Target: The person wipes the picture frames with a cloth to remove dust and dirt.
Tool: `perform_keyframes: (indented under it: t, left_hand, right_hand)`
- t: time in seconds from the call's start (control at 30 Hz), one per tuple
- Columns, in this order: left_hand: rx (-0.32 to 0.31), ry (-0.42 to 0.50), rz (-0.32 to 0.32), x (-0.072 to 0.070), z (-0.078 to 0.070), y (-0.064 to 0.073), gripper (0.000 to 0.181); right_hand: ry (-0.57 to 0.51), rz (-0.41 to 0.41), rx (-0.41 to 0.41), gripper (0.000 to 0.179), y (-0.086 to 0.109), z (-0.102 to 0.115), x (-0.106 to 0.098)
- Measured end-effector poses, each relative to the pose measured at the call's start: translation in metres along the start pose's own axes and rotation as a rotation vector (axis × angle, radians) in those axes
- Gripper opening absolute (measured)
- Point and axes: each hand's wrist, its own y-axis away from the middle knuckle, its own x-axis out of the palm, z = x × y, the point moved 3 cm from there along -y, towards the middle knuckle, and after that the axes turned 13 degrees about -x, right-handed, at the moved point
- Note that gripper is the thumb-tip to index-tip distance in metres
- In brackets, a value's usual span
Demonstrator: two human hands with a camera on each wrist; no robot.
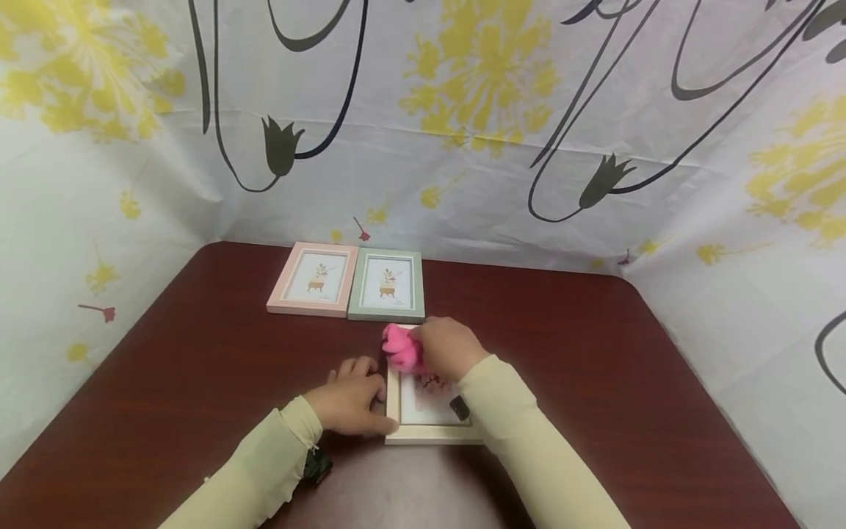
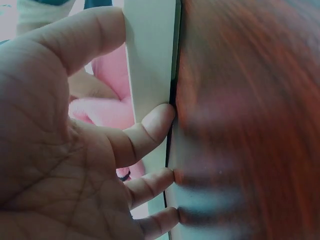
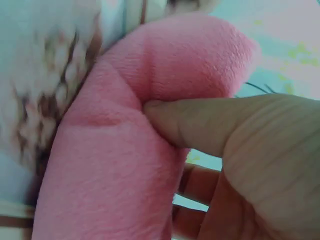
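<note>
A cream picture frame [image 1: 393, 400] lies flat on the table, with a print of reddish blossoms under its front. My right hand [image 1: 451, 347] holds a bunched pink cloth [image 1: 402, 348] over the upper part of the frame. In the right wrist view the thumb [image 3: 185, 122] presses into the cloth's fold, and the other fingers are partly hidden behind it. My left hand [image 1: 350, 400] rests at the frame's left side. Its thumb touches the frame near the near-left corner, while the fingertips [image 2: 160, 120] lie along the outer edge in the left wrist view.
Beyond the hands, a pink picture frame [image 1: 280, 292] and a green picture frame [image 1: 419, 290] lie side by side, each with a plant print. The dark red-brown table [image 1: 581, 353] has a flower-patterned white sheet [image 1: 370, 154] behind it and at both sides.
</note>
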Motion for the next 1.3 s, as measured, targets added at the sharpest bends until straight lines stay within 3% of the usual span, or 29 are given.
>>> perform_keyframes:
  t: [0.1,0.23,0.33,0.47,0.57,0.77,1.0,1.3]
  left_hand:
    - [-0.003,0.002,-0.005,0.000,0.001,0.000,0.035]
    - [-0.004,0.005,-0.011,0.000,0.001,0.000,0.036]
    - [-0.012,-0.005,-0.014,0.001,0.002,-0.001,0.036]
    - [-0.019,-0.018,-0.020,0.001,0.001,-0.002,0.036]
    - [-0.014,-0.012,-0.022,-0.001,0.000,-0.003,0.036]
    - [0.001,0.014,-0.009,-0.002,0.003,0.000,0.036]
    - [0.006,0.016,-0.013,-0.005,0.009,-0.001,0.032]
    - [0.026,-0.019,-0.031,-0.002,0.006,-0.001,0.026]
  right_hand:
    - [-0.003,0.031,-0.001,0.027,-0.008,-0.002,-0.001]
    - [-0.042,0.074,-0.050,0.023,-0.005,0.000,0.001]
    - [-0.107,0.092,-0.135,0.024,0.005,0.003,0.001]
    - [-0.179,0.055,-0.287,0.028,0.023,0.004,-0.002]
    - [-0.156,-0.027,-0.352,0.032,0.039,0.003,-0.006]
    - [-0.045,-0.139,-0.373,0.028,0.076,0.012,-0.009]
    - [0.095,-0.122,-0.396,0.030,0.095,0.032,-0.004]
    - [0.185,-0.122,-0.430,0.030,0.096,0.046,0.005]
